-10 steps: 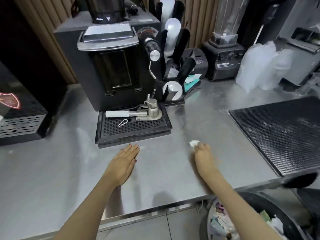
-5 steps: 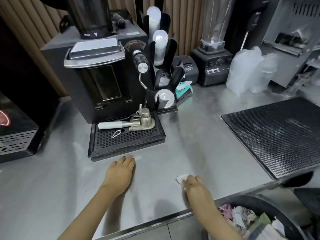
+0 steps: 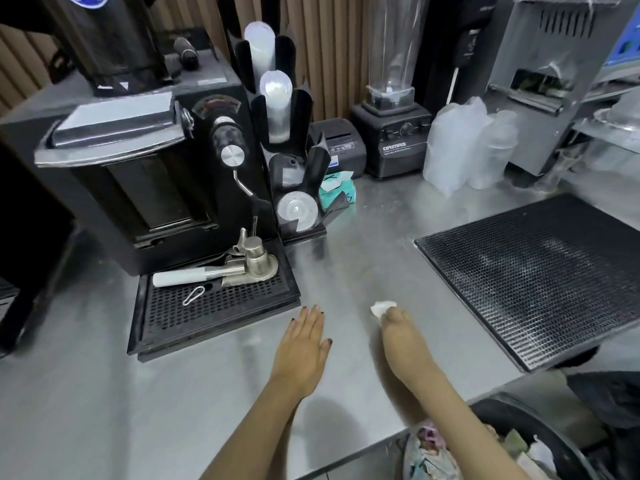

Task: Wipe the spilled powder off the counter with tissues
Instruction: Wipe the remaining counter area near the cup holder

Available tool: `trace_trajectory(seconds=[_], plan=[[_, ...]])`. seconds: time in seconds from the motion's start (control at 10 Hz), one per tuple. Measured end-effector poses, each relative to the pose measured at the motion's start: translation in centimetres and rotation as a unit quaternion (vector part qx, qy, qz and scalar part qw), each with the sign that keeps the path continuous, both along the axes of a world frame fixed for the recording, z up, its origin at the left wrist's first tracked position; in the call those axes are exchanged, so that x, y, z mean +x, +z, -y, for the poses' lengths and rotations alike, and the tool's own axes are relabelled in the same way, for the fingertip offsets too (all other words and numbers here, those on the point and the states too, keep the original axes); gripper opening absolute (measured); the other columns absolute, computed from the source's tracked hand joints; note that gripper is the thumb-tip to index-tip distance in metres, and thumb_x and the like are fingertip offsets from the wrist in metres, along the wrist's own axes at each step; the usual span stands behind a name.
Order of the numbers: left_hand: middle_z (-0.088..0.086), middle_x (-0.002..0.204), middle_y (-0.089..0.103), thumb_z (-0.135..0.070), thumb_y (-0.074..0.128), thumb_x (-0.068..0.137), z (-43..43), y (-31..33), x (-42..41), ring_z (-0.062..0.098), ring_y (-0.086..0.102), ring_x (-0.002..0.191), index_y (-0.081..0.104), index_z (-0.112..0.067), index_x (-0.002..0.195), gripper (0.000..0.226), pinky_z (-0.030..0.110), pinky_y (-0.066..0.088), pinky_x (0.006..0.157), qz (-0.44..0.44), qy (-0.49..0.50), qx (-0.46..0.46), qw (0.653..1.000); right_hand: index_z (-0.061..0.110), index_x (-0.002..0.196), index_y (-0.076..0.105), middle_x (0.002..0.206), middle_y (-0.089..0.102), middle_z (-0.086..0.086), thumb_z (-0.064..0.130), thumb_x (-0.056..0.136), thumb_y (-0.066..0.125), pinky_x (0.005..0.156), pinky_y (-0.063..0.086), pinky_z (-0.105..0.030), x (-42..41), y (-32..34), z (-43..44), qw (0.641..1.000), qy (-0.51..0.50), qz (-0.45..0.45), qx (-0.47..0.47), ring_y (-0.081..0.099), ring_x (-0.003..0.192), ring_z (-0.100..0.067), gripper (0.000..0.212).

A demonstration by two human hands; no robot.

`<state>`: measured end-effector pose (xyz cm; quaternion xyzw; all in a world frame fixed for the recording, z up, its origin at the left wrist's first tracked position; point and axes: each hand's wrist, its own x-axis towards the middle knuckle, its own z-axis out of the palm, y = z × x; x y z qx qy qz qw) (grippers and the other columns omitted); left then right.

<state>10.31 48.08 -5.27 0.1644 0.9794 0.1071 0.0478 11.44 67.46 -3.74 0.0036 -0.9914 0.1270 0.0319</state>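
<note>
My right hand point(image 3: 398, 332) presses a small crumpled white tissue point(image 3: 381, 307) against the steel counter point(image 3: 363, 265); the tissue sticks out past my fingertips, and my fingers are curled over it. My left hand point(image 3: 304, 344) lies flat on the counter, fingers straight, just in front of the black drip tray point(image 3: 214, 310). A faint pale smear of powder point(image 3: 254, 341) shows on the steel left of my left hand.
A black coffee grinder point(image 3: 145, 161) stands behind the drip tray, which carries a portafilter point(image 3: 214, 270). A cup and lid holder point(image 3: 294, 188), a tissue pack point(image 3: 337, 192) and a blender point(image 3: 394, 140) stand further back. A black rubber mat point(image 3: 540, 275) lies right. A bin with rubbish point(image 3: 512, 448) sits below the counter edge.
My right hand slid the tissue toward the counter edge and then away from me again. My left hand stayed flat in front of the drip tray. The camera view shifted.
</note>
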Motion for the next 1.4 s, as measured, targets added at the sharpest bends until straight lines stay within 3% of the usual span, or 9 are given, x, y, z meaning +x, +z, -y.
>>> trace_trajectory(seconds=[0.1, 0.2, 0.4, 0.6, 0.8, 0.9, 1.0, 1.2, 1.4], plan=[[-0.006, 0.156, -0.007, -0.036, 0.016, 0.1, 0.1, -0.2, -0.1, 0.01, -0.013, 0.142, 0.001, -0.017, 0.149, 0.054, 0.026, -0.011, 0.115, -0.005, 0.001, -0.005, 1.0, 0.004, 0.11, 0.062, 0.113, 0.059, -0.012, 0.003, 0.089, 0.05, 0.09, 0.046, -0.03, 2.2, -0.1, 0.3, 0.997, 0.023, 0.049, -0.06, 0.058, 0.105, -0.03, 0.024], [-0.007, 0.156, -0.006, -0.046, -0.001, 0.091, 0.1, -0.2, 0.1, 0.005, -0.018, 0.138, 0.002, -0.018, 0.149, 0.064, 0.022, -0.014, 0.111, -0.017, -0.002, 0.001, 1.0, 0.015, 0.067, 0.07, 0.07, 0.063, 0.004, 0.012, 0.04, 0.088, 0.05, 0.046, -0.013, 3.2, -0.1, 0.1, 0.993, 0.029, 0.084, -0.074, 0.06, 0.063, -0.01, 0.032], [-0.011, 0.153, -0.009, -0.041, 0.0, 0.09, 0.0, -0.3, -0.3, 0.001, -0.019, 0.135, 0.003, -0.02, 0.148, 0.062, 0.021, -0.014, 0.112, -0.025, 0.005, 0.016, 1.0, 0.008, 0.117, 0.057, 0.116, 0.056, -0.015, 0.003, 0.09, 0.044, 0.093, 0.043, -0.036, -7.9, 0.9, -0.2, 0.992, -0.058, -0.008, -0.11, 0.056, 0.11, -0.033, 0.031], [-0.014, 0.148, -0.004, -0.044, -0.002, 0.086, 0.2, -0.9, -0.3, 0.006, -0.01, 0.14, 0.013, -0.019, 0.148, 0.069, 0.019, -0.015, 0.111, -0.033, 0.009, 0.04, 0.999, 0.006, 0.114, 0.061, 0.116, 0.061, -0.017, -0.004, 0.086, 0.043, 0.092, 0.043, -0.033, -17.5, 1.0, -1.3, 0.987, -0.073, 0.026, -0.142, 0.05, 0.113, -0.031, 0.035], [-0.009, 0.152, 0.01, -0.039, 0.012, 0.094, 0.3, -1.5, -0.3, 0.013, 0.002, 0.142, 0.021, -0.017, 0.146, 0.058, 0.021, -0.007, 0.113, -0.059, 0.003, 0.04, 0.997, -0.002, 0.101, 0.063, 0.102, 0.058, -0.021, -0.004, 0.087, 0.035, 0.08, 0.048, -0.037, -3.0, 1.6, 1.5, 0.983, 0.035, 0.143, -0.105, 0.056, 0.097, -0.033, 0.031], [-0.007, 0.152, 0.016, -0.038, 0.017, 0.095, 0.3, -1.7, -0.4, 0.014, 0.009, 0.142, 0.026, -0.017, 0.145, 0.055, 0.021, -0.004, 0.113, -0.06, 0.01, 0.031, 0.998, 0.009, 0.073, 0.07, 0.075, 0.062, -0.007, 0.005, 0.067, 0.05, 0.056, 0.051, -0.029, 0.4, -1.4, 0.4, 0.996, 0.071, -0.017, -0.049, 0.062, 0.07, -0.023, 0.021], [-0.005, 0.15, 0.025, -0.035, 0.023, 0.096, 0.4, -1.6, -0.5, 0.016, 0.02, 0.14, 0.034, -0.015, 0.142, 0.052, 0.022, 0.0, 0.113, -0.05, 0.011, 0.02, 0.998, -0.001, 0.102, 0.063, 0.105, 0.058, -0.018, -0.003, 0.09, 0.041, 0.084, 0.044, -0.034, -2.7, -1.3, 0.9, 0.995, 0.064, 0.017, -0.068, 0.054, 0.102, -0.032, 0.025], [-0.001, 0.15, 0.031, -0.034, 0.023, 0.095, 0.4, -1.4, -0.5, 0.018, 0.022, 0.14, 0.036, -0.014, 0.141, 0.052, 0.026, 0.008, 0.113, -0.057, 0.005, 0.02, 0.998, -0.006, 0.111, 0.06, 0.114, 0.056, -0.026, 0.0, 0.091, 0.043, 0.089, 0.042, -0.037, -18.1, 1.9, -0.1, 0.997, -0.03, -0.025, -0.065, 0.05, 0.112, -0.037, 0.027], [-0.002, 0.151, 0.026, -0.034, 0.02, 0.095, 0.4, -1.3, -0.4, 0.018, 0.019, 0.141, 0.033, -0.013, 0.143, 0.053, 0.025, 0.004, 0.113, -0.05, 0.003, 0.017, 0.999, -0.007, 0.11, 0.056, 0.114, 0.053, -0.024, -0.002, 0.093, 0.037, 0.087, 0.039, -0.035, -8.8, 0.2, 1.7, 0.995, 0.04, 0.022, -0.089, 0.05, 0.11, -0.033, 0.026]])
